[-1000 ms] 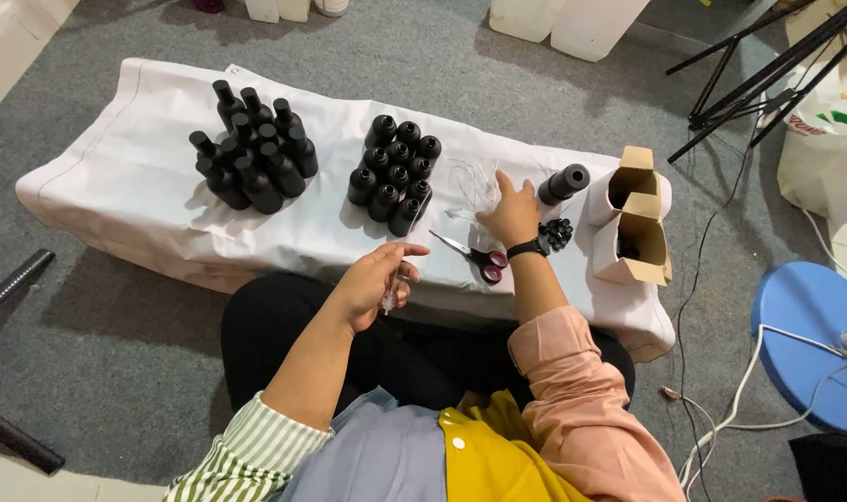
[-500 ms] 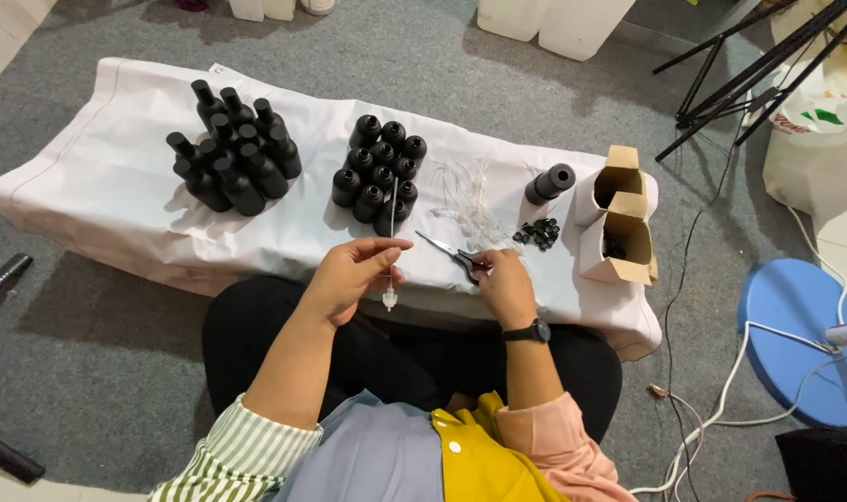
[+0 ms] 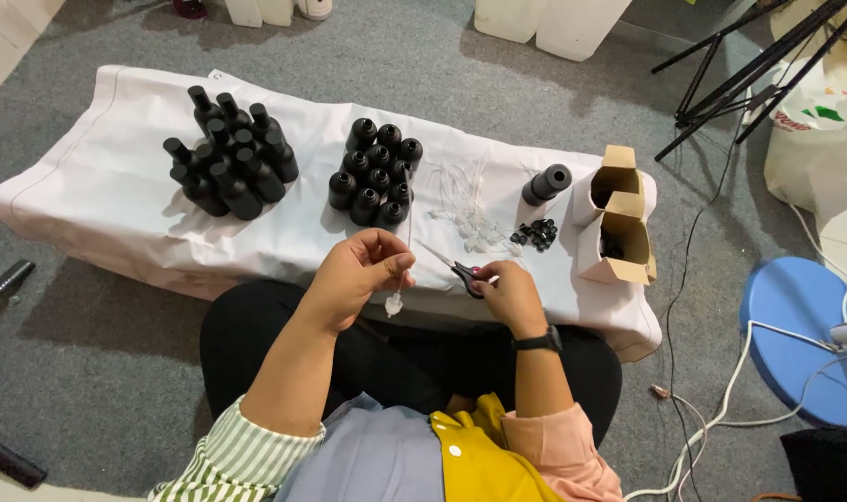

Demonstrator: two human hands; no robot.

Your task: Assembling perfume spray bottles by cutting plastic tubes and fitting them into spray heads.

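Trimming step. Left hand pinches a clear tube upright; right hand holds scissors, blades apart. Next calls for blades squared across tube.

Matt black plastic bottles at 10 o'clock on smooth white cloth; brown cardboard boxes at 2; scissors with shiny metal blades.
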